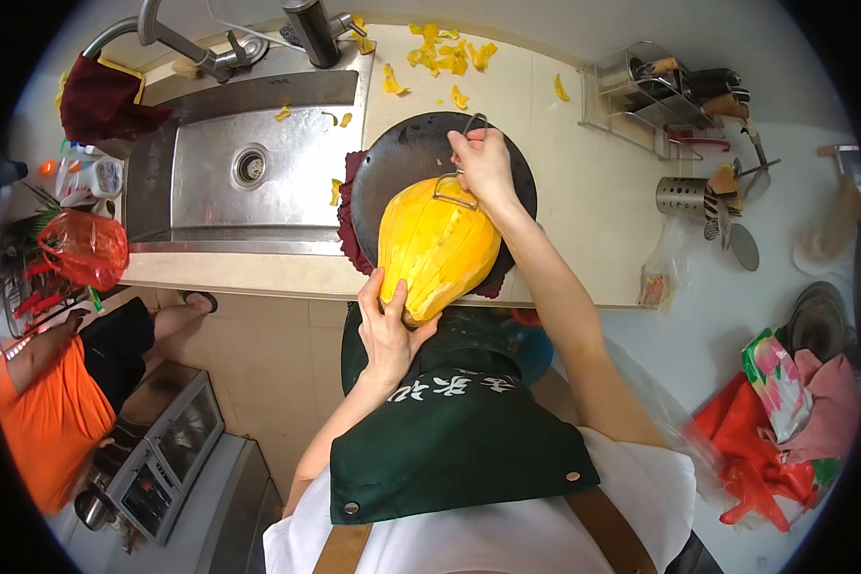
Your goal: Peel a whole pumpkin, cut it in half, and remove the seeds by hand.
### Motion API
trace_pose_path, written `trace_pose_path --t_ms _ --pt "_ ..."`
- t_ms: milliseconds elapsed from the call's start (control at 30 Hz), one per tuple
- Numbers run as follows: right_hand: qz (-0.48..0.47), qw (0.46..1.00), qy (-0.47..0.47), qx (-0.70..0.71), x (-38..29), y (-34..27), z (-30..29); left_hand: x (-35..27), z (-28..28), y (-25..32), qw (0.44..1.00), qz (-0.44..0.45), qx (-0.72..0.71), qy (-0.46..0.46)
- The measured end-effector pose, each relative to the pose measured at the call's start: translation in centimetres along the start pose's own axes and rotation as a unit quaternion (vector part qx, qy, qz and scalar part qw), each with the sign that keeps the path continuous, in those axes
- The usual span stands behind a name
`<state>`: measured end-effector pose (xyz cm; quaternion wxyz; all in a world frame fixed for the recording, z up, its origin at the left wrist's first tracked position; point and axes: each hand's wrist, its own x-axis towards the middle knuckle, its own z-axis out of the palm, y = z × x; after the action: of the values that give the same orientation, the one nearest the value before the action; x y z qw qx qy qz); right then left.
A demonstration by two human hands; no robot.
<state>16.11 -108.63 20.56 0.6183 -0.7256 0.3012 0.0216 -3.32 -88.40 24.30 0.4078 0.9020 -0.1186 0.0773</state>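
A large peeled papaya (438, 244), yellow with greenish lines, rests tilted on a round dark cutting board (380, 165). My left hand (389, 326) holds its narrow near end, fingers on both sides. In my right hand (486, 163) is a metal peeler (455, 199) with a bent wire-like frame; its blade end lies at the far end of the fruit. A dark red cloth (351, 237) shows from under the board. Pieces of yellow peel (441, 56) lie scattered on the counter behind the board.
Left of the board is a steel sink (258, 172) with bits of peel and a faucet (208, 61). A wire knife rack (638, 100) and a perforated utensil holder (681, 197) stand at right. Another person (57, 409) in orange is at far left, near a red plastic bag (86, 247).
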Motion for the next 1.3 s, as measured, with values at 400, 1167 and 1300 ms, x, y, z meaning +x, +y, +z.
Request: trace_pose_path --t_ms 400,1167,1300 --pt "0.071 0.994 0.033 0.077 0.6 0.2 0.3 -0.9 0.0 -1.0 1.000 -0.004 0.001 0.012" --pt "-0.111 0.965 0.188 -0.147 2.1 2.5 0.2 -2.0 0.8 -2.2 0.996 -0.045 -0.057 0.047" --pt "-0.105 0.934 0.255 -0.228 5.0 5.2 -3.6 -2.2 0.7 -2.7 0.996 -0.033 -0.071 0.049"
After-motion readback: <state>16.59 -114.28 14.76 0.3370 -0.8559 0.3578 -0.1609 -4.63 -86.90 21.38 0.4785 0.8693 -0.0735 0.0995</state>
